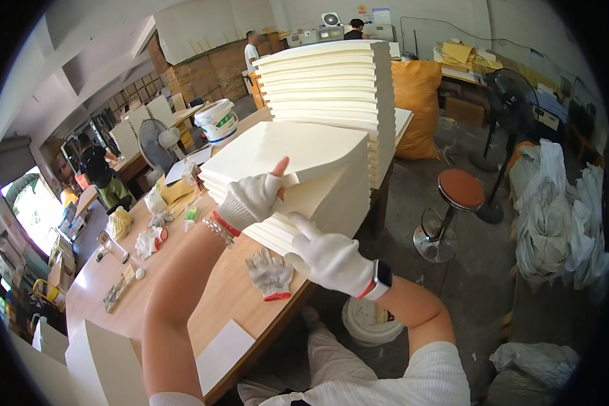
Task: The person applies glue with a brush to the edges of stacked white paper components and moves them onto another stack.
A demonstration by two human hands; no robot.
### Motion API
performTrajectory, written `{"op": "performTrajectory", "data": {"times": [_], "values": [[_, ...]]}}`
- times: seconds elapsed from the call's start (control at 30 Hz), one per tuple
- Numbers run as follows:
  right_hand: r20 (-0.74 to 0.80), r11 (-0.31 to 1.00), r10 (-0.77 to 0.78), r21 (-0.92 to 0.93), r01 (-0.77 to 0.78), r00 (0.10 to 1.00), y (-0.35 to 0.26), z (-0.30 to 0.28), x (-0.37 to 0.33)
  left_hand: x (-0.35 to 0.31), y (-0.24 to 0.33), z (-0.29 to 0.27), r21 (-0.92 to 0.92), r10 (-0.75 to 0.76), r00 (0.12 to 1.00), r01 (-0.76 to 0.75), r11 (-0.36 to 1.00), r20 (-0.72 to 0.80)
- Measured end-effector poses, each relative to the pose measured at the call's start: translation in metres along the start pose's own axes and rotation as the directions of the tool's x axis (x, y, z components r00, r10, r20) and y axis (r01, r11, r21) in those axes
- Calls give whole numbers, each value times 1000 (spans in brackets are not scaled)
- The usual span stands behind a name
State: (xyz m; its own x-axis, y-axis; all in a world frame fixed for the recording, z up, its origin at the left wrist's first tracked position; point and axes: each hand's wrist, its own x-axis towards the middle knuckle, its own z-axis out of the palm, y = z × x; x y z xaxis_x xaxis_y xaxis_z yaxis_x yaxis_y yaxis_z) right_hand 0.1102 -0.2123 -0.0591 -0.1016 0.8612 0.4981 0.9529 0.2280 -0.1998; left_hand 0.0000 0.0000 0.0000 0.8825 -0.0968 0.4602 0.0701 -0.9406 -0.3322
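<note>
In front of me on the table stands a thick stack of large cream-white paper sheets (287,145), its layers slightly staggered. My left hand (250,199), in a white knit glove with bare thumb and fingertip, pinches the near corner of the top layer, which lifts and bows a little above the layers under it. My right hand (328,256), also gloved, is just below, beside the stack's near corner. Its index finger points forward and the other fingers are loosely bent, with nothing seen in them. A taller stack of similar sheets (325,88) rises behind.
The wooden table (210,298) holds a spare glove (269,272), a white sheet (224,352), a phone on a stand (115,247) and a white bucket (216,122). To the right are a red-topped stool (461,189), an orange sack (417,108) and a fan (511,101). Several people work farther off.
</note>
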Motion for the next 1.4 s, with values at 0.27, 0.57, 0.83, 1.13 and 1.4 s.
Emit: {"op": "performTrajectory", "data": {"times": [0.27,0.57,0.83,1.13,1.4], "values": [[56,549,561,722,-422,826,121,-46,42,-4,10,0,-89,-107,979,93,992,-172],[227,-229,344,961,-153,911,120,-39,37,-10,17,7,-53,-206,934,200,978,-291],[146,-372,479,927,50,866,90,-43,47,7,68,-18,-467,-429,489,-48,-883,760],[-59,-29,394,997,76,917,51,-21,6,48,17,9,-377,-608,339,-545,-749,718],[159,-98,65,983,-152,985,-33,56,-3,-88,-2,-44,-729,-790,206,-307,-612,577]]}}
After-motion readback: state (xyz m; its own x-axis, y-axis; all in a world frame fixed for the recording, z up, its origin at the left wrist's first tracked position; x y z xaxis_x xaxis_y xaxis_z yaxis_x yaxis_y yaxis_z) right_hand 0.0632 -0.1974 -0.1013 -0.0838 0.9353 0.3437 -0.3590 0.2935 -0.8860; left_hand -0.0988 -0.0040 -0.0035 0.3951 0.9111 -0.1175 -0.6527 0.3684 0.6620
